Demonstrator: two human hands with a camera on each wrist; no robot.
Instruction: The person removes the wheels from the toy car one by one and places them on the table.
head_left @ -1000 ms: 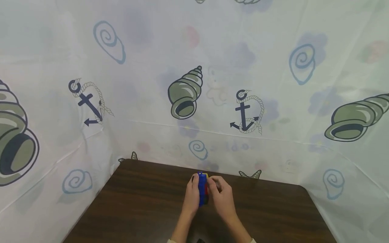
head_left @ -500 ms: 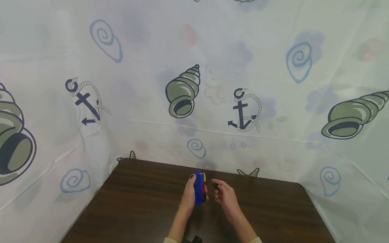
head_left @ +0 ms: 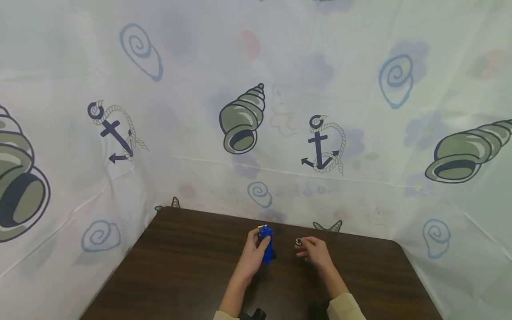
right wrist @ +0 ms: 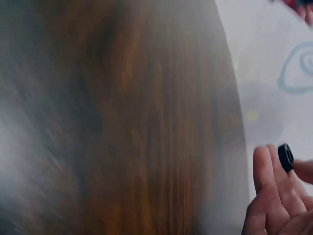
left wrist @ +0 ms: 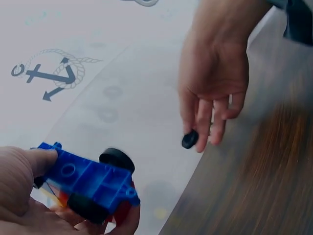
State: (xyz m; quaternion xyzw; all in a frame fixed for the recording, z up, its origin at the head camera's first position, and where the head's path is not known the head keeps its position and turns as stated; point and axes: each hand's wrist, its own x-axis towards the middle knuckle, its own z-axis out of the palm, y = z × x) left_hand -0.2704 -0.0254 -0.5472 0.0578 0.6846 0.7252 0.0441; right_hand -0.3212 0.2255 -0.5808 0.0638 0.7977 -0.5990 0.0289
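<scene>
My left hand (head_left: 251, 257) grips a small toy car (head_left: 267, 254) with a blue chassis and some yellow at its far end, held above the table. In the left wrist view the car's blue underside (left wrist: 85, 176) faces the camera, with black wheels (left wrist: 116, 159) on it and red and yellow parts partly hidden by the fingers. To the right, apart from the car, my right hand (head_left: 316, 252) pinches a loose black toy wheel (head_left: 298, 242) between thumb and fingers. The right wrist view shows this wheel (right wrist: 285, 157) edge-on at the fingertips.
A dark brown wooden table (head_left: 180, 262) spreads under both hands. White cloth (head_left: 192, 146) printed with shells and anchors hangs around its back and sides. Dark wrist gear (head_left: 258, 314) shows at the bottom edge.
My right hand has come away from the car to the right, carrying the black wheel. My left hand has turned the car, so its red side no longer shows in the head view.
</scene>
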